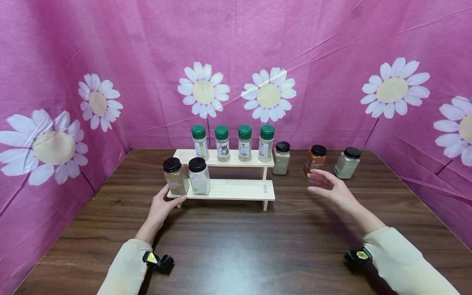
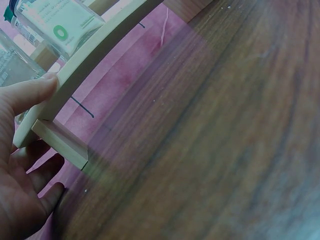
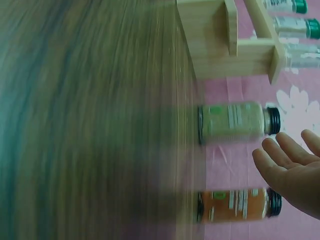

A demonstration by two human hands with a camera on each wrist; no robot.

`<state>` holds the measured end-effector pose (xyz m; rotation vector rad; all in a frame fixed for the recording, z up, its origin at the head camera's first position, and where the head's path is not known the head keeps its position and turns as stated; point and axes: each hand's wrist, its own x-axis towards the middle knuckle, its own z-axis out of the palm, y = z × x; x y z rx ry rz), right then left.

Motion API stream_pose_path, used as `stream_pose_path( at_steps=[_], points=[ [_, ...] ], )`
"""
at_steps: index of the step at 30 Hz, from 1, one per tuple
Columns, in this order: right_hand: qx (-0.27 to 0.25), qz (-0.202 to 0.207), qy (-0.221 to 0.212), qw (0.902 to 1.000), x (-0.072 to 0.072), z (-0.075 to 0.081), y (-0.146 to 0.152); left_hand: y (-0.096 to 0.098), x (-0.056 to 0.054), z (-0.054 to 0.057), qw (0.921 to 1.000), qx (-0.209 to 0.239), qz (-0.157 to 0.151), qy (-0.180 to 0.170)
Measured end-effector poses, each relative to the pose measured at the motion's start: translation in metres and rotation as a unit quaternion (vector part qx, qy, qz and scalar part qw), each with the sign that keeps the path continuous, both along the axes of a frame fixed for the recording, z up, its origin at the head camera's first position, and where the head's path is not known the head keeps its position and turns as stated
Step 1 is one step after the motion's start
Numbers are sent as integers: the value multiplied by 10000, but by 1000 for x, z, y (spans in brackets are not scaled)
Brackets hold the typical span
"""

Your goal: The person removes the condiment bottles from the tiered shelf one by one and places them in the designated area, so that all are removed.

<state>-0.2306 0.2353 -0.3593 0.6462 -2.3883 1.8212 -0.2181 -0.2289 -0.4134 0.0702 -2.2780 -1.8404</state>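
A two-tier wooden spice rack (image 1: 239, 189) stands on the table. My left hand (image 1: 162, 208) holds the left end of its lower board, thumb (image 2: 37, 91) on the front edge and fingers around the end and underneath. Right beside that hand, a jar of brown spice (image 1: 176, 178) and a jar of white powder (image 1: 199, 178) stand upright on the lower board, both black-capped. My right hand (image 1: 333, 191) is in the air with loosely extended fingers, holding nothing. Its fingertips overlap the lower part of an orange-red spice jar (image 1: 315, 159) in the head view.
Several green-capped shakers (image 1: 223, 144) line the upper board. A black-capped jar of greenish spice (image 1: 281, 159) stands at the rack's right end, and another pale green jar (image 1: 346, 164) is farther right. Behind the table (image 1: 236, 246) hangs a pink flowered cloth (image 1: 236, 49).
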Motion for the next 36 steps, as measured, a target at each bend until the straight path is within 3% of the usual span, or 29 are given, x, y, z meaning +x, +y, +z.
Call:
stream_pose_path(
  at_steps=[15,36],
  points=[
    [230,214,-112,9994,-5,2,-46,0,1,1,10000,-63,34,2],
    [-409,1133,-487,9915,-7,10,-105,0,0,1,9999,-117,-4,-13]
  ],
)
